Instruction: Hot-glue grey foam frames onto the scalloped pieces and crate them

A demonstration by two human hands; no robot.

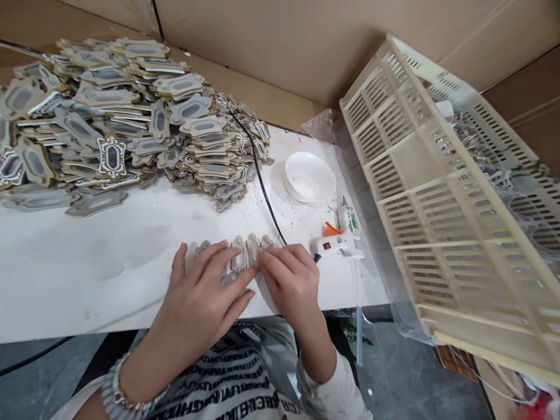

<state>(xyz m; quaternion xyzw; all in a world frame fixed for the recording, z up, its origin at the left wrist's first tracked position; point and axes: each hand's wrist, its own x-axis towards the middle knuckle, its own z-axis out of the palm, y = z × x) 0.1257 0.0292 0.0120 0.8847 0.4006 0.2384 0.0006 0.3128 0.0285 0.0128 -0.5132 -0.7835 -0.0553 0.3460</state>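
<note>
A short row of small grey frame-shaped plaques (238,255) lies side by side on the white table in front of me. My left hand (205,291) is spread over the row's left part, its fingertips touching the plaques and partly hiding them. Over the right end, my right hand (291,280) has its fingers bent and pressed together on a plaque; its thumb is mostly hidden. To the right of that hand, a white glue gun (339,246) with a red switch and an orange part lies on its side.
A large heap of similar plaques (109,116) covers the table's back left. A white bowl (310,178) stands behind the glue gun. One black cable (265,192) runs forward from the heap. A cream slatted plastic crate (420,192) holding small parts stands tilted on the right.
</note>
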